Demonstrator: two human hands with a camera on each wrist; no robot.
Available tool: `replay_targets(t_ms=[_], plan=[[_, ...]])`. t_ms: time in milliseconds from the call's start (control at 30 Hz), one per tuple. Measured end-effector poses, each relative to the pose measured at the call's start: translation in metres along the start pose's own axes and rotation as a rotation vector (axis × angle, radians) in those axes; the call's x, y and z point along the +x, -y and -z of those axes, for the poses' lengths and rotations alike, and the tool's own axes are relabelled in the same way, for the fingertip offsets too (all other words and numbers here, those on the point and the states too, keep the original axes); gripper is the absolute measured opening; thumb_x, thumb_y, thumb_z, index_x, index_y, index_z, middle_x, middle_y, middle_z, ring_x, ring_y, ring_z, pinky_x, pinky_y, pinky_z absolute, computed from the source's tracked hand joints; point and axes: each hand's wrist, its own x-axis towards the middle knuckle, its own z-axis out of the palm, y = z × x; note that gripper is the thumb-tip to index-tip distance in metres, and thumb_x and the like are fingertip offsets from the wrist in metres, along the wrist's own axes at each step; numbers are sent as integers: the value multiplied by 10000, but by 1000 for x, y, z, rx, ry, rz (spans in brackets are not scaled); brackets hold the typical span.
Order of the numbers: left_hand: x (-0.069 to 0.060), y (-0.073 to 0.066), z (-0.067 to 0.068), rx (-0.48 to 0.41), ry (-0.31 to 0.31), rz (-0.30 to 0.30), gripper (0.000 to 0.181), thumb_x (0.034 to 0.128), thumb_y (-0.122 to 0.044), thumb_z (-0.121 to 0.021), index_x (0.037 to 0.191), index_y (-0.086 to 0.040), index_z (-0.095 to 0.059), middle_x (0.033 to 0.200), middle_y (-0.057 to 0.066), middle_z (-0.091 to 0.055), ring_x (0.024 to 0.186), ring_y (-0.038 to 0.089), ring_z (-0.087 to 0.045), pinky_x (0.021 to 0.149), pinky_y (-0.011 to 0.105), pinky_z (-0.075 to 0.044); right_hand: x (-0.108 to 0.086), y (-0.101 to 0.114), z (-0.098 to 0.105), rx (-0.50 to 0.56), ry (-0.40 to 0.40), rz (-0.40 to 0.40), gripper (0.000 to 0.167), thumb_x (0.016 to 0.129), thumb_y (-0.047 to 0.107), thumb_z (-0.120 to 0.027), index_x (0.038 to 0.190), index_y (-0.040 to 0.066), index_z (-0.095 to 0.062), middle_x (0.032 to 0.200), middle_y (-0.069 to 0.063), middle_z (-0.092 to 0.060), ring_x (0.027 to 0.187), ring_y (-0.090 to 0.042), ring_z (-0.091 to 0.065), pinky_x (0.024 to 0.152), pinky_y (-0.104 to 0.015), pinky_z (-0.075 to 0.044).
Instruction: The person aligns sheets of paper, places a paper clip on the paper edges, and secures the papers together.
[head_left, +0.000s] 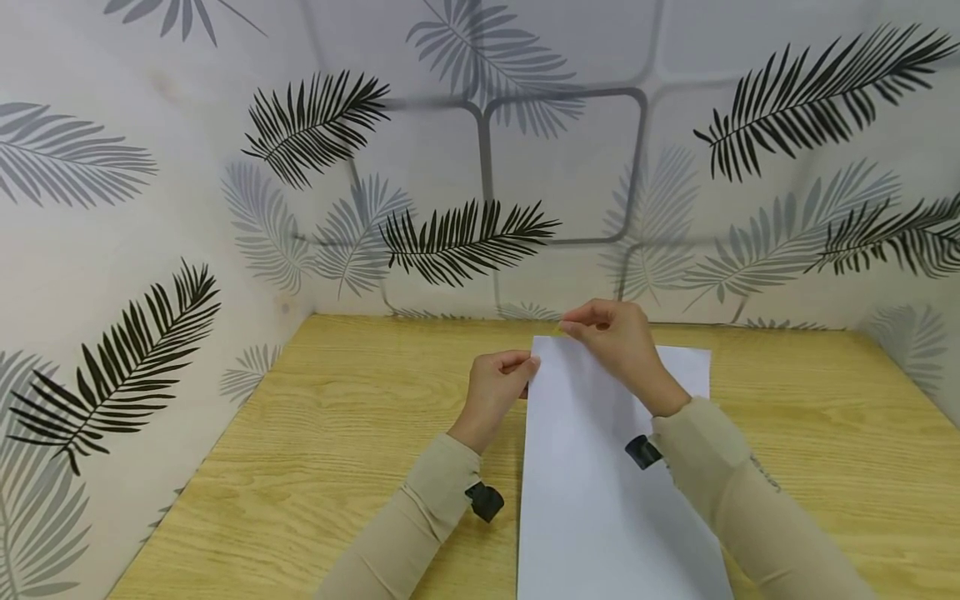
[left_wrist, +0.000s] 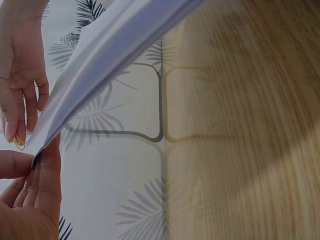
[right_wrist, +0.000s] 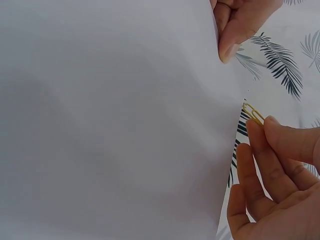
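Note:
A yellow paper clip (right_wrist: 254,114) is pinched between thumb and forefinger of my right hand (head_left: 618,342), right at the top left corner of the white paper (head_left: 600,467). My left hand (head_left: 498,387) pinches the paper's left edge just below that corner, thumb on top. In the left wrist view the paper (left_wrist: 100,75) looks like more than one layer, raised and bent off the table. The clip (left_wrist: 19,142) appears close to the corner there; whether it touches the edge I cannot tell.
The wooden table (head_left: 337,433) spreads out on both sides of the paper. Leaf-patterned walls (head_left: 555,167) stand behind it and at the left. A small black wrist camera (head_left: 486,502) sits on the left sleeve, another black camera (head_left: 643,452) on the right.

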Motion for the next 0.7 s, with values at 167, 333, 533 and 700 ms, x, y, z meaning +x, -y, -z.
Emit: replay_targets(t_ms=[167, 333, 533, 700], plan=[[1, 2, 0, 4, -2, 12, 228, 922, -137, -667, 1085, 14, -715, 942, 144, -717, 704, 111, -652, 678, 279, -559, 0, 0, -1, 3, -6, -10, 116, 874, 114, -724, 923, 13, -752, 896, -131, -731, 897, -278, -643, 842, -424, -481], [2, 4, 0, 3, 0, 8, 240, 922, -147, -669, 1096, 13, -712, 958, 151, -715, 721, 126, -660, 682, 285, -560, 0, 1, -2, -6, 3, -13, 109, 870, 103, -725, 919, 9, -750, 899, -131, -730, 891, -274, -640, 825, -405, -477], [1, 2, 0, -11, 1, 10, 239, 922, -138, -667, 1097, 18, -710, 962, 154, -715, 721, 130, -664, 684, 287, -561, -1, 1, -4, -1, 19, -2, 101, 868, 99, -727, 913, 11, -750, 919, -133, -728, 906, -278, -640, 827, -415, -483], [1, 3, 1, -21, 5, 15, 233, 922, -131, -665, 1090, 24, -710, 955, 155, -715, 716, 126, -661, 684, 288, -560, -2, 2, -5, 2, 33, 17, 101, 872, 98, -723, 915, 12, -752, 926, -137, -726, 903, -282, -635, 831, -430, -478]])
